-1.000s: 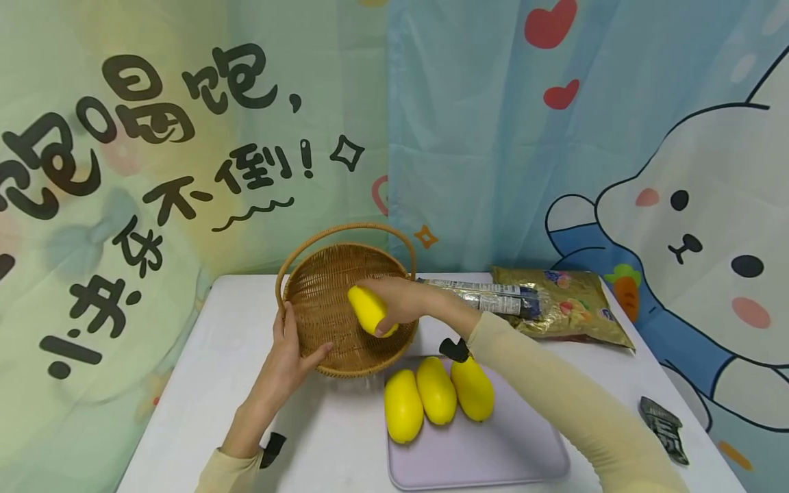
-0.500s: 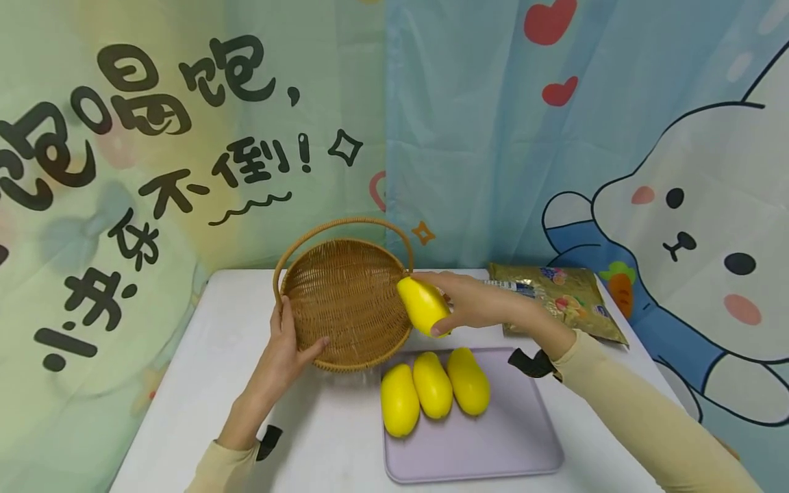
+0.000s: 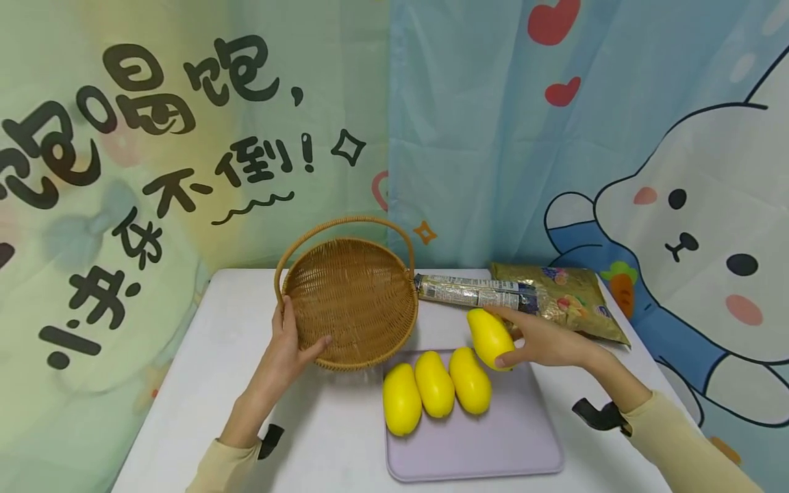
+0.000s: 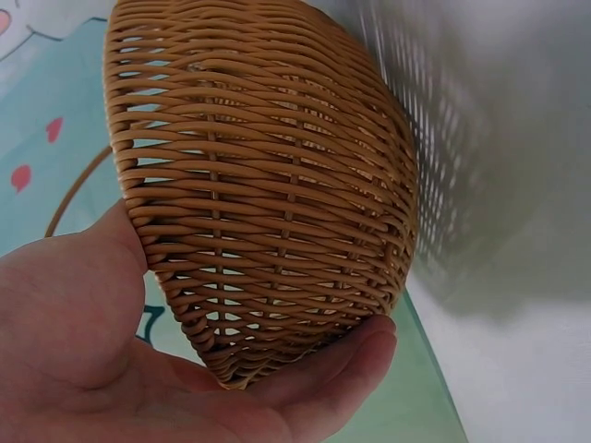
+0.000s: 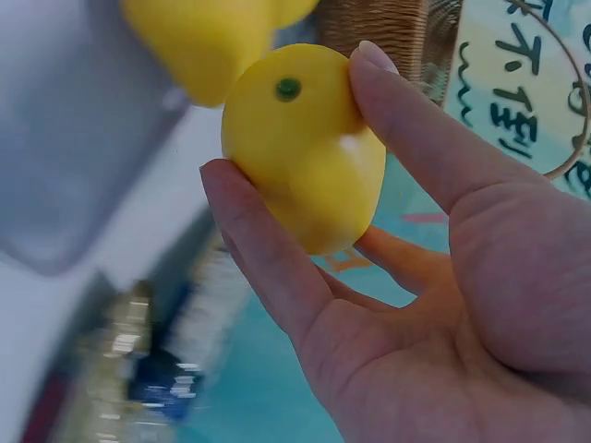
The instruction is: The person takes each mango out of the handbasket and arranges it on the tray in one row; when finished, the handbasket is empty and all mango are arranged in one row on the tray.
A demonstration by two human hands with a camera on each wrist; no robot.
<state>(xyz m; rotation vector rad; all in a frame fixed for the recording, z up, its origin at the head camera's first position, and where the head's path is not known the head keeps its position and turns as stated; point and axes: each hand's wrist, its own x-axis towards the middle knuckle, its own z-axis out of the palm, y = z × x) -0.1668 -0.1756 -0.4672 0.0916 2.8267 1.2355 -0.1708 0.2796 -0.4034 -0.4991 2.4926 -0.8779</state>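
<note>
My left hand (image 3: pixel 286 356) grips the left rim of a brown wicker basket (image 3: pixel 351 308), thumb on the inner side and fingers on the outer side. The basket is tilted toward me and nothing lies in it; its handle arches above. In the left wrist view its woven outer wall (image 4: pixel 268 175) fills the hand's grasp. My right hand (image 3: pixel 545 339) holds a yellow mango (image 3: pixel 489 339) between thumb and fingers, over the back edge of a pale purple tray (image 3: pixel 481 452). The right wrist view shows a green stem spot on this mango (image 5: pixel 305 157). Three more yellow mangoes (image 3: pixel 435 385) lie side by side on the tray.
Behind the tray lie a silvery wrapped packet (image 3: pixel 468 291) and a gold snack bag (image 3: pixel 570 298), on the white table (image 3: pixel 333 438). A printed curtain (image 3: pixel 456 137) hangs along the table's back edge.
My right hand has carried the mango out of the basket, to the right and toward me, to the tray's back edge. The left hand and basket have stayed in place.
</note>
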